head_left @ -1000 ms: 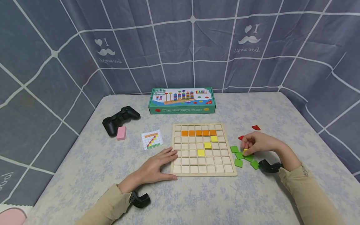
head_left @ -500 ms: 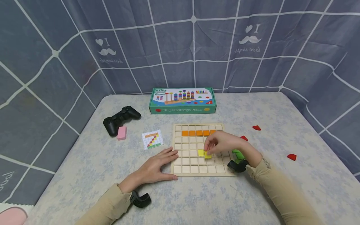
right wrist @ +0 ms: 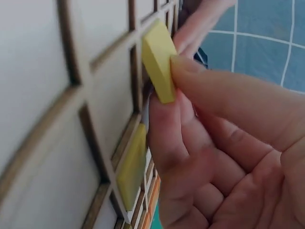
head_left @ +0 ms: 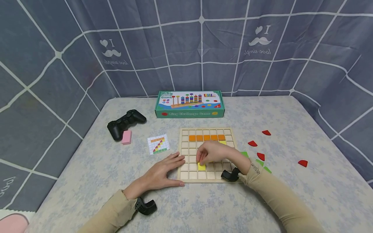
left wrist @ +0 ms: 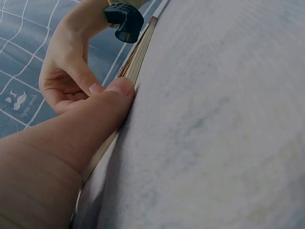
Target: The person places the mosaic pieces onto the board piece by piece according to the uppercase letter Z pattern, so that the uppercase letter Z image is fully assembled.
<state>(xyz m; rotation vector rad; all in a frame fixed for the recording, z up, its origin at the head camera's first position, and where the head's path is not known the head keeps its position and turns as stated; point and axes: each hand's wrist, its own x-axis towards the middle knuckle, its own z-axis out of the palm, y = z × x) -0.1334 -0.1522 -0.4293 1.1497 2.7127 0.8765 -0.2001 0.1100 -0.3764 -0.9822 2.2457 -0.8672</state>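
Note:
My right hand [head_left: 217,152] is over the lower left part of a wooden grid board [head_left: 186,175], pinching a yellow square tile [head_left: 201,167] between thumb and fingertips. Close up in the right wrist view, the pinched tile [right wrist: 159,59] is tilted against the grid, and another yellow tile [right wrist: 131,167] lies in a cell diagonally beside it. Orange tiles [head_left: 199,138] form a row near the board's far side. A yellow tile [head_left: 222,142] shows below their right end; others are hidden by my right hand. With fingers extended, my left hand [head_left: 158,173] rests against the board's left edge, thumb at the near corner.
Green tiles [head_left: 260,162], partly behind my right sleeve, and several red pieces [head_left: 252,143] lie right of the board. Left of it is a pattern card [head_left: 158,144], then a pink block [head_left: 126,137] and a black game controller [head_left: 125,123]. A green game box [head_left: 189,105] stands behind.
My right hand has moved left from the loose green tiles onto the board, carrying the yellow tile to a cell lower left of the other yellow ones. My left hand stays in place.

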